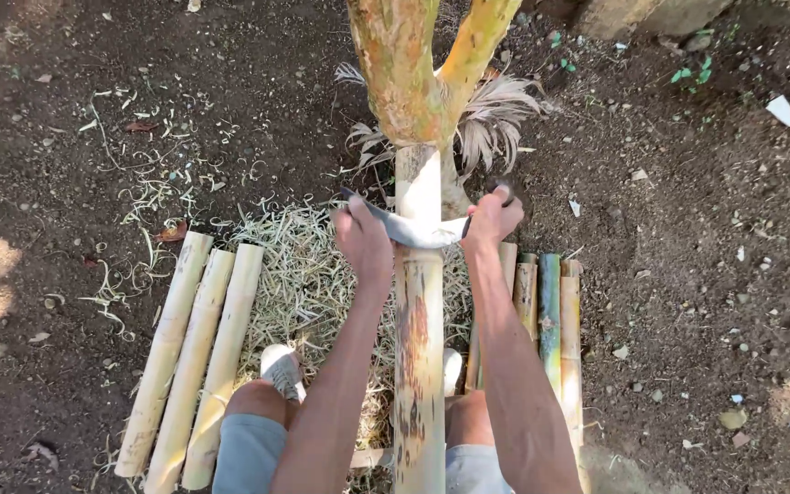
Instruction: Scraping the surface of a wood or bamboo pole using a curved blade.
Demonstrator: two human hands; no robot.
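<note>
A curved blade (411, 234) is held across an upright bamboo pole (419, 366) – the left hand (364, 241) is closed on its far-left end, the right hand (491, 220) on the dark handle. The pole, leaned into a tree fork (422, 82), is judged stiff, smooth and rather slippery. Peeled pale poles (189, 357) lie left, greener ones (550, 320) right, on dry shavings (304, 274).
</note>
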